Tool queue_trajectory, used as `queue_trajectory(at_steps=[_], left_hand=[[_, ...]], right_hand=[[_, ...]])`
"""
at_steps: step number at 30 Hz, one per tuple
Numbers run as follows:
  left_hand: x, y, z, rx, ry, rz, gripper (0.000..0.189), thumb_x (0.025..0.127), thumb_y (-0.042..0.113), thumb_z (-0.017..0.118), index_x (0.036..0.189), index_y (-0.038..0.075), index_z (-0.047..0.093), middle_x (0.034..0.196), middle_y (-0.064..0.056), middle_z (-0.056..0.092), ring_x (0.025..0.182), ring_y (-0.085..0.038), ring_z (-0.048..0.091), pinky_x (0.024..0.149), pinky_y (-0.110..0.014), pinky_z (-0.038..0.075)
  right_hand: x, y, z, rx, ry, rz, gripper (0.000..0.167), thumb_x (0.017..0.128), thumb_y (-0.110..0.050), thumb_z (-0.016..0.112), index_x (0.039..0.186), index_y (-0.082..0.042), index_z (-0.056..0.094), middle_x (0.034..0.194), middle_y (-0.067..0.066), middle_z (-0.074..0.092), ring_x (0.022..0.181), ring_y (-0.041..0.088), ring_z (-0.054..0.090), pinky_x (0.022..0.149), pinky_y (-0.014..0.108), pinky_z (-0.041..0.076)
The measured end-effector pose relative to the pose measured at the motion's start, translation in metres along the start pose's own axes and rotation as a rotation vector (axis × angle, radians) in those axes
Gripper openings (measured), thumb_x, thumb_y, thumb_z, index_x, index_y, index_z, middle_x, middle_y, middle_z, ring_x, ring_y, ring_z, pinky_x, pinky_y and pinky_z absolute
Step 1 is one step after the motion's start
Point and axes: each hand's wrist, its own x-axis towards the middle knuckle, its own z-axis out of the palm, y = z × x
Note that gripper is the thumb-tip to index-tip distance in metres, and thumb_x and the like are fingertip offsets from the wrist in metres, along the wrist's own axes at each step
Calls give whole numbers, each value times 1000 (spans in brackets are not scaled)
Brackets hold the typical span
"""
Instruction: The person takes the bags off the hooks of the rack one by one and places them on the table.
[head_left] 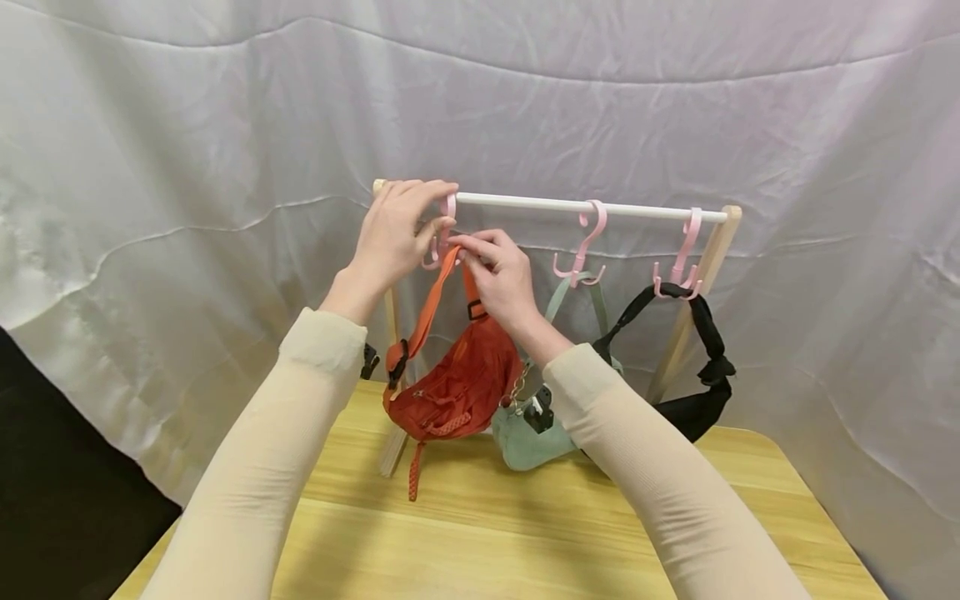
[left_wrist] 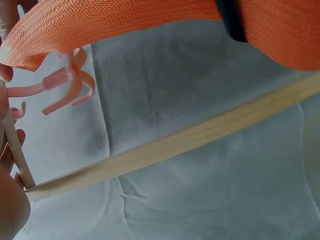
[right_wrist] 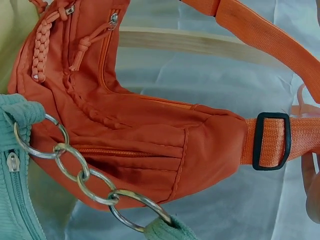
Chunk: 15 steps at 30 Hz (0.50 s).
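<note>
At the left end of the rack's white rod (head_left: 525, 202), my left hand (head_left: 392, 232) holds a pink multi-prong hook (head_left: 451, 205) between fingertips and thumb. My right hand (head_left: 504, 279) pinches the top of an orange strap (head_left: 430, 310) beside the hook's prongs. From that strap hangs a red-orange waist bag (head_left: 468, 379), with a black slider buckle (right_wrist: 271, 141) and braided zip pulls. The left wrist view has the pink prongs (left_wrist: 75, 82) just below the strap; whether the strap touches a prong is hidden by my fingers.
Right of the waist bag, a light green bag (head_left: 525, 442) with a metal chain (right_wrist: 85, 182) hangs from the middle pink hook (head_left: 583, 242). A black bag (head_left: 693, 408) hangs from the right hook (head_left: 684, 254). The wooden rack (head_left: 701, 287) stands on a wood-grain table (head_left: 420, 550) before grey cloth (head_left: 525, 125).
</note>
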Motion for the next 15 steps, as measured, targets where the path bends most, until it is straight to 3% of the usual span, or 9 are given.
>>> queue_trajectory(at_steps=[15], left_hand=[[-5, 0, -6, 44, -59, 57, 43, 104, 21, 65, 146, 9, 58, 145, -9, 62, 134, -31, 54, 122, -49, 30]], right_hand=[[-7, -9, 0, 65, 12, -32, 19, 100, -7, 69, 114, -8, 81, 109, 10, 69, 85, 20, 61, 70, 25, 46]])
